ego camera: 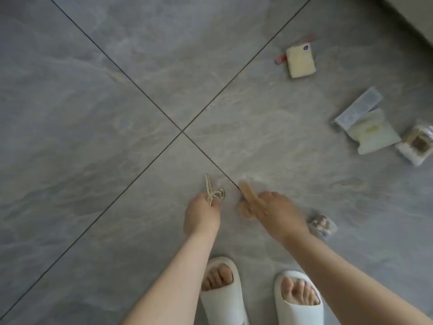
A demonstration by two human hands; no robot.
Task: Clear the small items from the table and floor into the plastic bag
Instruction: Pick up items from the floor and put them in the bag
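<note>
**Both hands held small items low over the grey tiled floor**

The left hand (202, 215) pinched a gold, beaded hair clip (212, 191) between curled fingers, the clip sticking up past the fingertips, just left of a dark grout line. The right hand (277, 213) gripped a tan, blurred, stick-like object (248, 198); motion blur hid what it was. Close behind the right wrist a small clear packet of brown bits (322, 225) lay on the tile (93, 113).

Well apart, toward the upper right, a cream square packet (300, 61) lay over a red wrapper (281, 58); a small blue mark sat at its corner, too small to read. Lower down, a pale blue printed packet (358, 106) touched a pale yellow-green sachet (372, 131), and just beside that sat a clear packet with a brown centre (417, 144). The print on all of them was illegible.

White slippers (221, 289) showed at the bottom edge. The plastic bag was out of view.
</note>
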